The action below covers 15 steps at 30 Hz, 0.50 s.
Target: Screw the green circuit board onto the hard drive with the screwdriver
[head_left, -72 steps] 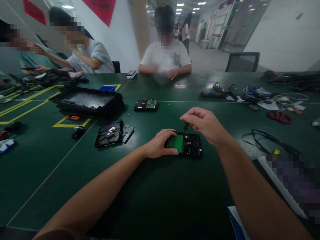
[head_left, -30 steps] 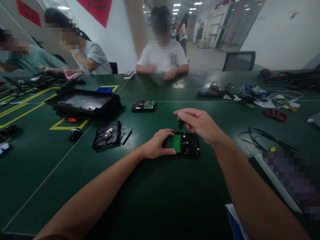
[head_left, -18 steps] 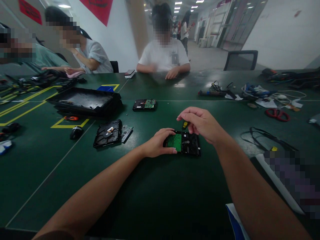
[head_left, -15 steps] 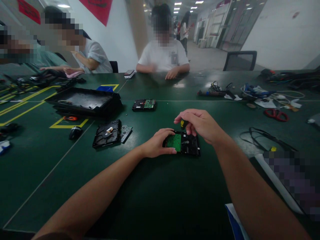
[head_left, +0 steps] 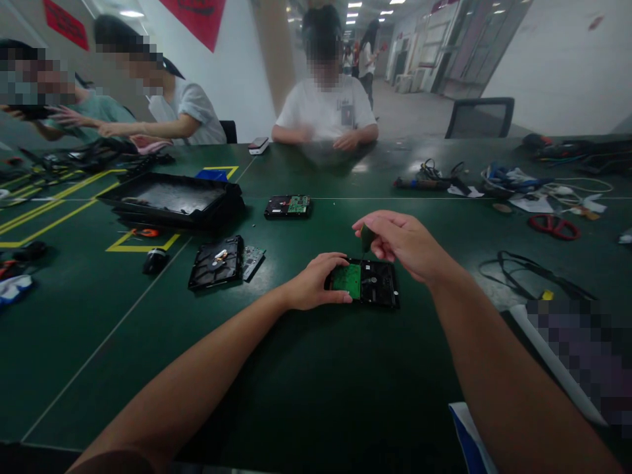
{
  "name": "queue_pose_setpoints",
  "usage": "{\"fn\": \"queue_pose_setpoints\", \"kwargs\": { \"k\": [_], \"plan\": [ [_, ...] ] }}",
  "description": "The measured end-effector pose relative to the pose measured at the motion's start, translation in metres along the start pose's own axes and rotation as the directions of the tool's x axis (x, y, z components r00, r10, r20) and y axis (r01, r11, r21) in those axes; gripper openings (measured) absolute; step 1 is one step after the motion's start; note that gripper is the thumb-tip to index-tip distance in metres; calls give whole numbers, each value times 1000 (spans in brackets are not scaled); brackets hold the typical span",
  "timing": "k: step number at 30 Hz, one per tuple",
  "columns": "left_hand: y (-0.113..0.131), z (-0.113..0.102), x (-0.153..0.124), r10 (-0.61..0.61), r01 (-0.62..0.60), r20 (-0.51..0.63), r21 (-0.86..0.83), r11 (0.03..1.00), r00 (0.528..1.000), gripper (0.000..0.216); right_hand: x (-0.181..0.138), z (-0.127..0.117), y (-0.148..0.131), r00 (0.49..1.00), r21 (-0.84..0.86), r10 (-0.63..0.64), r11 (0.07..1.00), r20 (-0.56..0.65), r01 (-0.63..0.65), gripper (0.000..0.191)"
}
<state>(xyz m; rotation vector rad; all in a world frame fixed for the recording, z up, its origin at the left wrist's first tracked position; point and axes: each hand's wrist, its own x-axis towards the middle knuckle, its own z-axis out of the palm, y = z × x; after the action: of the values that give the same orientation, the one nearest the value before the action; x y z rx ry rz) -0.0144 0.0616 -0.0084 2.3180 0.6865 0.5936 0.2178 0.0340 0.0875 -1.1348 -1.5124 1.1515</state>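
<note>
A black hard drive (head_left: 380,284) with a green circuit board (head_left: 347,279) lies flat on the dark green table. My left hand (head_left: 318,283) grips its left end, thumb along the near edge and fingers over the far edge. Above the drive, my right hand (head_left: 395,240) is closed around the handle of a screwdriver (head_left: 366,238). The screwdriver stands upright, its thin shaft pointing down to the far edge of the board. Whether the tip sits in a screw is too small to tell.
To the left lie another hard drive (head_left: 216,262), a loose circuit board (head_left: 253,262) and black trays (head_left: 172,197). A third drive (head_left: 288,206) lies farther back. Red scissors (head_left: 553,227) and cables (head_left: 538,273) are at right. Several people sit around the table.
The screwdriver handle has turned in my right hand, its yellow part now out of sight. My left hand keeps its hold on the drive. The view has shifted slightly; people at left moved their arms.
</note>
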Motion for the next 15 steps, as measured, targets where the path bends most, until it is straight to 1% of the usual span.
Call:
{"fn": "queue_pose_setpoints", "kwargs": {
  "k": [4, 7, 9, 11, 15],
  "plan": [
    [0, -1, 0, -12, 12, 10, -1, 1000, 1000, 71, 0, 0, 2, 992, -64, -32, 998, -119, 24, 27],
    [0, -1, 0, -13, 13, 17, 14, 1000, 1000, 71, 1, 2, 1, 988, -51, 1, 999, -155, -9, 24],
    [0, -1, 0, -15, 14, 18, 17, 1000, 1000, 71, 0, 3, -1, 990, -19, 26, 999, -135, -28, 19],
    [0, 0, 0, -13, 13, 15, 14, 1000, 1000, 71, 0, 4, -3, 995, 13, 39, 999, -87, -38, 15],
    [0, 0, 0, -12, 12, 8, 10, 1000, 1000, 71, -1, 4, -5, 998, 39, 65, 997, -5, -65, 21]
  ]
}}
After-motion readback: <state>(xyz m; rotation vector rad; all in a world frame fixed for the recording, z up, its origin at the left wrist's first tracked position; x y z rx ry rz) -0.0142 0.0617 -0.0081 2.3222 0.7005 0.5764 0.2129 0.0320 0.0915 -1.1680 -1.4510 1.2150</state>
